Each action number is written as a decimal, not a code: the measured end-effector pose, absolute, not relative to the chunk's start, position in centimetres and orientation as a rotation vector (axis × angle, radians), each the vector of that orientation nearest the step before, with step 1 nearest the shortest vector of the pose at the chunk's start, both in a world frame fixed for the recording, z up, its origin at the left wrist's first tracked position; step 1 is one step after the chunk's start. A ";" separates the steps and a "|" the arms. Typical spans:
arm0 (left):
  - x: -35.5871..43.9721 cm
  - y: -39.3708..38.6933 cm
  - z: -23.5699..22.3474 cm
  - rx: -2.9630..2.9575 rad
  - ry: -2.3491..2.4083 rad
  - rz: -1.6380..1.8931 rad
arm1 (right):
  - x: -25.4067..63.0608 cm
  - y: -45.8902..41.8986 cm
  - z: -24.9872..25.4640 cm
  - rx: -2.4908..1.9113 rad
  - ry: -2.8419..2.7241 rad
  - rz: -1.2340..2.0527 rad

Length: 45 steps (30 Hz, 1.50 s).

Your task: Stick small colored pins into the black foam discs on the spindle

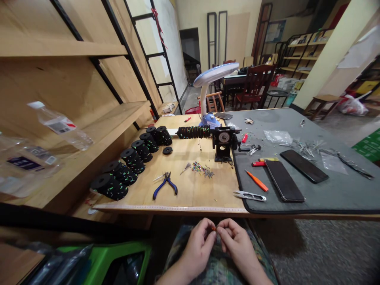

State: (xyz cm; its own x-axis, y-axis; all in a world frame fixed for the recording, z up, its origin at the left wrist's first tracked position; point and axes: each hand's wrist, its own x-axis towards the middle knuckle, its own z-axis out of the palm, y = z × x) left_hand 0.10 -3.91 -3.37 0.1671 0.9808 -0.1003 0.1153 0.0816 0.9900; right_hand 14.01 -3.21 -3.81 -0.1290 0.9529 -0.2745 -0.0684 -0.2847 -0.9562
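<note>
Over my lap, just off the table's front edge, my left hand (199,244) and my right hand (236,242) meet at the fingertips. Both are closed in a pinch around a tiny orange-red piece (213,228); its kind is too small to make out, and the fingers partly cover it. Nearest on the table are blue-handled pliers (165,186), thread snips (251,196), an orange pen-like tool (257,181), a pile of small coloured beads (197,166) and a heap of small grey metal pieces (208,173).
Black foam spools (108,187) wound with bright bits line the table's left side. A black winding device (223,142) carries a wrapped rod (193,132), with a desk lamp (204,91) behind. Two phones (285,180) lie on the grey mat (252,118). Left are shelves (113,118) with plastic bottles (61,124).
</note>
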 end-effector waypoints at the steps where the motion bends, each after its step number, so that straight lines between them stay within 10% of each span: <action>1: 0.1 -3.9 -3.4 1.284 1.201 0.970 | 14.0 -3.2 -3.9 -1.293 -1.086 1.556; 45: 1.0 -3.7 -3.8 1.289 1.137 0.889 | 14.0 -2.9 -5.0 -1.132 -0.620 1.702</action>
